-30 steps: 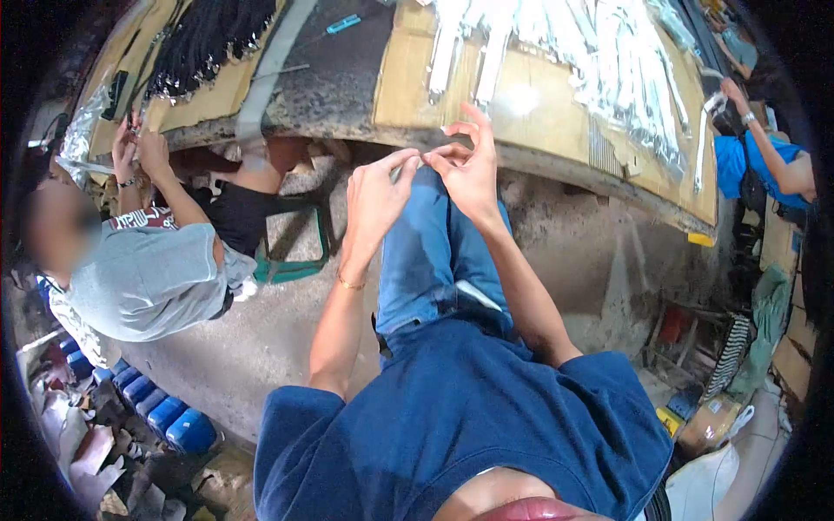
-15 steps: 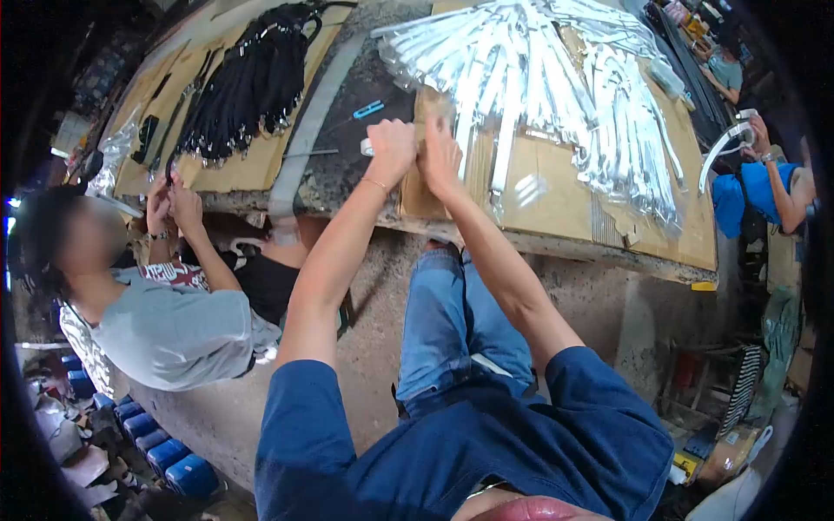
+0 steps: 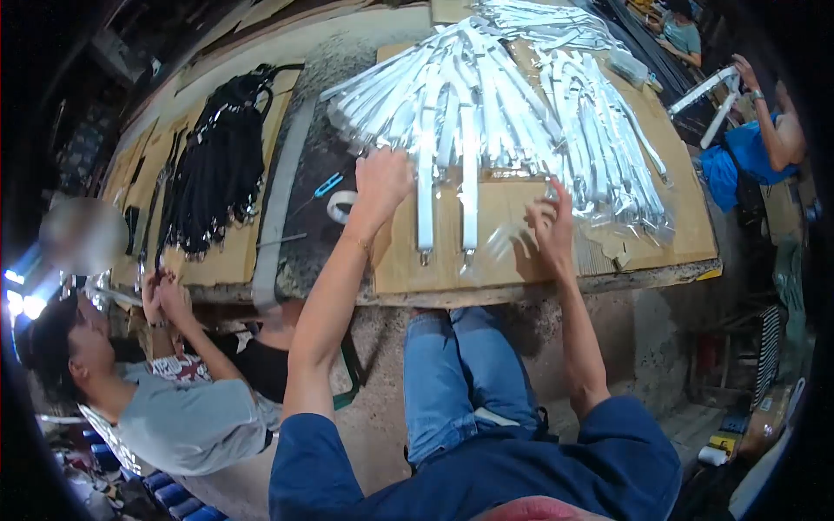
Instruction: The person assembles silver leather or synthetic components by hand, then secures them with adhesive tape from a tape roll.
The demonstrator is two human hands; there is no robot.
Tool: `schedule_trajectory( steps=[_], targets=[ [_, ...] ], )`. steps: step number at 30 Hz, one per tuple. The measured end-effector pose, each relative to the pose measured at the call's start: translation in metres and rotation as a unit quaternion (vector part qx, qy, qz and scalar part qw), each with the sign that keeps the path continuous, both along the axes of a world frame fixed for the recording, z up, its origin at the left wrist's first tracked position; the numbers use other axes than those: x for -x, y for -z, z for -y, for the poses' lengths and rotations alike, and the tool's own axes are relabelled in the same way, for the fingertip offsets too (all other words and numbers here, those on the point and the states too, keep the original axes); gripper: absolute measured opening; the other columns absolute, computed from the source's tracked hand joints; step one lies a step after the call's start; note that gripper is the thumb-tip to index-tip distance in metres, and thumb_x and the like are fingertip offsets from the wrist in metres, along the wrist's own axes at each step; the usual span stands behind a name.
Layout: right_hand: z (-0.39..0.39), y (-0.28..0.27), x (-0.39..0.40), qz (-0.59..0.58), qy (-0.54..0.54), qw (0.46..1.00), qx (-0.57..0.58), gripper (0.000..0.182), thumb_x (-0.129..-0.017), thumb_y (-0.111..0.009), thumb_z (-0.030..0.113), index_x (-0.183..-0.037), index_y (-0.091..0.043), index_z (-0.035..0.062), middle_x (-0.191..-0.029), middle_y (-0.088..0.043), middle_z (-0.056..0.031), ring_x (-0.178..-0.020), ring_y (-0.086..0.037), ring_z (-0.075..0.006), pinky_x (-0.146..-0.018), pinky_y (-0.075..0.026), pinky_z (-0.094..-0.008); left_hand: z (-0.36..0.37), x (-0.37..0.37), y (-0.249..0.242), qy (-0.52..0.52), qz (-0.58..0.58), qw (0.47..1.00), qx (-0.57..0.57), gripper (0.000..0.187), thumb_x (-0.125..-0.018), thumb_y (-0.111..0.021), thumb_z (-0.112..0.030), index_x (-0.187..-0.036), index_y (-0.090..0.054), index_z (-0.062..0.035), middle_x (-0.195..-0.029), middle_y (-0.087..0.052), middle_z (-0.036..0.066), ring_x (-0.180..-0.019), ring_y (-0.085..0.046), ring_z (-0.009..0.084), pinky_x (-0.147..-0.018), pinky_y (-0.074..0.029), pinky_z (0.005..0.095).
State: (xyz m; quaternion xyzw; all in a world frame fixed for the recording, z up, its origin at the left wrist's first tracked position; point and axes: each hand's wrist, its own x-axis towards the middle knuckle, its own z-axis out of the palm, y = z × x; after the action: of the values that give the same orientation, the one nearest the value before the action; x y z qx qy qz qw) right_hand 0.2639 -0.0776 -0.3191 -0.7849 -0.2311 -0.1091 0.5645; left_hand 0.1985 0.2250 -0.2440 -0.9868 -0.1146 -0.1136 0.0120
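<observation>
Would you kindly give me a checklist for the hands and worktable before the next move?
1. Left hand at the fan of glossy white flat straps: ok, at its lower left.
2. Left hand's grip on a strap: cannot tell, fingertips hidden.
3. Right hand free: ok, fingers apart, nothing visible in them.
4. White ring-shaped roll clear of the straps: ok, beside the left wrist.
5. Slim blue-handled tool off the brown cardboard sheet under the straps: ok, on the dark tabletop.

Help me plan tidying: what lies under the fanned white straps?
Brown cardboard shows beneath the lower ends of the white straps; whatever lies under their middle is covered from view.
</observation>
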Motion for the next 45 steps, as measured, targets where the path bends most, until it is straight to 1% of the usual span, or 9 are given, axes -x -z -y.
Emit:
schedule_trajectory(
  steps=[2,11,18,22,26,30,36,42,45],
  targets=[
    [0.021,0.025,0.003,-0.124,-0.054,0.988,-0.070,0.064,-0.078,-0.066,-0.008,-0.136,-0.041,0.0058,-0.133,-0.042,-0.0129,-0.101,-0.056,-0.0189,-0.071,-0.055,-0.0261,-0.011,-0.060,0.001,0.020,0.039,0.994,0.102,0.031,-0.084,-0.061,-0.026,-0.100,-0.066,-0.0007,-0.102,-0.066,0.019,-0.095,-0.063,0.0376,-0.081,-0.050,0.0487],
    [0.023,0.019,-0.007,-0.079,-0.063,0.994,-0.033,0.066,-0.077,-0.074,0.001,-0.134,-0.042,0.0057,-0.113,-0.050,-0.0097,-0.090,-0.060,-0.0175,-0.069,-0.053,-0.0267,-0.038,-0.293,0.056,-0.058,0.098,0.966,0.232,0.052,-0.074,-0.065,-0.039,-0.105,-0.065,0.0028,-0.108,-0.066,0.024,-0.102,-0.063,0.0399,-0.088,-0.050,0.0476],
    [0.028,0.027,-0.010,-0.055,-0.073,0.995,-0.033,0.067,-0.077,-0.075,0.000,-0.134,-0.041,0.0045,-0.119,-0.047,-0.0121,-0.094,-0.060,-0.0168,-0.072,-0.053,-0.0268,-0.055,-0.321,0.048,-0.094,0.061,0.961,0.254,0.052,-0.055,-0.079,-0.036,-0.085,-0.069,0.0051,-0.091,-0.070,0.025,-0.089,-0.069,0.0352,-0.078,-0.053,0.0427],
    [0.029,0.024,-0.011,-0.016,-0.077,0.996,-0.032,0.067,-0.076,-0.078,0.007,-0.133,-0.044,0.0050,-0.120,-0.048,-0.0134,-0.089,-0.062,-0.0180,-0.070,-0.053,-0.0280,-0.049,-0.315,0.025,-0.099,0.053,0.967,0.228,0.051,-0.055,-0.082,-0.031,-0.087,-0.068,0.0062,-0.085,-0.070,0.021,-0.079,-0.070,0.0289,-0.072,-0.054,0.0377],
    [0.030,0.026,-0.010,-0.013,-0.074,0.997,-0.033,0.065,-0.077,-0.078,0.008,-0.133,-0.045,0.0061,-0.115,-0.051,-0.0128,-0.089,-0.062,-0.0175,-0.069,-0.053,-0.0281,-0.070,-0.331,0.037,0.013,0.013,0.937,0.350,0.046,-0.063,-0.080,-0.018,-0.099,-0.065,0.0053,-0.083,-0.070,0.013,-0.069,-0.066,0.0176,-0.065,-0.051,0.0299],
    [0.028,0.033,-0.011,-0.030,-0.068,0.995,-0.062,0.064,-0.076,-0.079,0.013,-0.130,-0.046,0.0069,-0.113,-0.052,-0.0119,-0.082,-0.062,-0.0178,-0.064,-0.053,-0.0294,-0.045,-0.293,-0.012,0.135,0.126,0.875,0.447,0.043,-0.069,-0.077,-0.011,-0.106,-0.061,0.0055,-0.084,-0.069,0.009,-0.069,-0.065,0.0150,-0.066,-0.049,0.0280],
    [0.026,0.029,-0.009,-0.022,-0.052,0.994,-0.098,0.063,-0.077,-0.079,0.015,-0.130,-0.046,0.0069,-0.113,-0.053,-0.0106,-0.079,-0.062,-0.0157,-0.060,-0.053,-0.0267,-0.009,-0.214,-0.117,0.136,0.187,0.870,0.435,0.042,-0.079,-0.076,-0.014,-0.112,-0.060,0.0047,-0.085,-0.068,0.005,-0.073,-0.061,0.0117,-0.066,-0.048,0.0272],
    [0.030,0.025,-0.012,-0.092,-0.019,0.976,-0.196,0.065,-0.078,-0.078,0.016,-0.133,-0.045,0.0070,-0.118,-0.052,-0.0109,-0.081,-0.063,-0.0168,-0.069,-0.053,-0.0271,0.052,-0.089,-0.221,0.239,0.294,0.800,0.466,0.035,-0.083,-0.074,-0.012,-0.111,-0.058,0.0016,-0.089,-0.068,0.004,-0.074,-0.060,0.0077,-0.064,-0.044,0.0210],
    [0.038,-0.029,0.004,-0.066,0.030,0.972,-0.222,0.061,-0.079,-0.077,0.015,-0.133,-0.047,0.0083,-0.121,-0.051,-0.0121,-0.085,-0.063,-0.0182,-0.074,-0.052,-0.0291,0.090,-0.016,-0.268,0.223,0.322,0.822,0.413,0.034,-0.085,-0.073,-0.011,-0.111,-0.057,0.0012,-0.091,-0.067,0.003,-0.078,-0.060,0.0076,-0.070,-0.045,0.0214]
  ],
)
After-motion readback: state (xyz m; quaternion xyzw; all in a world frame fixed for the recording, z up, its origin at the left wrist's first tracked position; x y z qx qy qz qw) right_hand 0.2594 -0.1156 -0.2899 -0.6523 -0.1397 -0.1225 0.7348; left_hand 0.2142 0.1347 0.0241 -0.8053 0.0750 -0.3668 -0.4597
